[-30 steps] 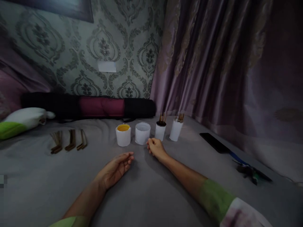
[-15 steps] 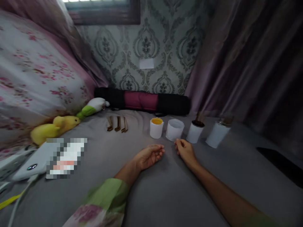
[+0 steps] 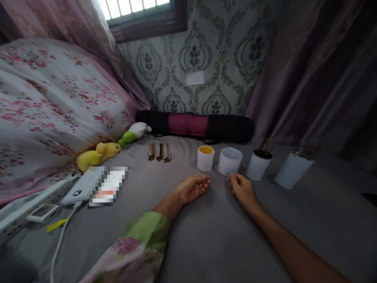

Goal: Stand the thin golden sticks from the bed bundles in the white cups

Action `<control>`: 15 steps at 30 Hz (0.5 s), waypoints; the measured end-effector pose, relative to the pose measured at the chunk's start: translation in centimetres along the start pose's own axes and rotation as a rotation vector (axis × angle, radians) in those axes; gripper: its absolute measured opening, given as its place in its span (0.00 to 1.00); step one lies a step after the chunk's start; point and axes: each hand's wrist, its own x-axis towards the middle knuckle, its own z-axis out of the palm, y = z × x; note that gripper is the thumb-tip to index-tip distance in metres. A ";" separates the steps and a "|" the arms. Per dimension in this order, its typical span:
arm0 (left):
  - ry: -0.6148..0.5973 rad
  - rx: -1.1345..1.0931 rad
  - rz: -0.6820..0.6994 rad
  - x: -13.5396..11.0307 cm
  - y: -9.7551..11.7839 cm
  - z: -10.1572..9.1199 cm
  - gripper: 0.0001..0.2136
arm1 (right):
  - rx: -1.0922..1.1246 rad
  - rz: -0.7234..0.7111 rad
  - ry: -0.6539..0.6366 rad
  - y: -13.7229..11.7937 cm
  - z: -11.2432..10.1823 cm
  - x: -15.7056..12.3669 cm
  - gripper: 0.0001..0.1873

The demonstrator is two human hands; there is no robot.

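Observation:
My left hand (image 3: 194,189) rests on the grey sheet, palm turned inward, its fingers loosely curled and apart from the thumb with nothing in them. To its right, my right hand (image 3: 243,192) is closed, thumb against the bent fingers; nothing shows in it. Just beyond the right hand stands a wide white cup (image 3: 229,162). Left of that is a white cup with a yellow inside (image 3: 205,160). Further right are a white-wrapped can (image 3: 258,168) holding brown sticks and a taller one (image 3: 293,171), also with sticks. Three small groups of brown sticks (image 3: 160,152) lie at left.
A black and maroon roll bag (image 3: 188,125) lies along the wall. At left are yellow (image 3: 97,155) and green-white (image 3: 135,133) soft toys, a white power bank (image 3: 84,188), a power strip (image 3: 35,204) and a white cable (image 3: 61,245).
The view has swung left and tilted slightly, so everything sits further right in it. Both hands keep nearly the same pose and place beside the cups.

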 end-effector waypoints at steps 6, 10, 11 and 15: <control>0.109 0.048 0.031 0.7 0.9 -0.4 0.03 | -0.038 0.004 0.008 -0.4 -0.2 -0.1 0.21; 0.153 0.076 0.014 1.1 1.6 -0.7 0.03 | -0.056 -0.010 0.010 -0.3 -0.3 -0.2 0.22; 0.164 0.086 0.011 1.2 1.8 -0.8 0.03 | -0.058 -0.013 0.010 -0.2 -0.3 -0.1 0.22; 0.191 0.141 0.014 1.5 2.9 -1.4 0.04 | -0.059 -0.009 0.005 0.1 -0.2 0.0 0.21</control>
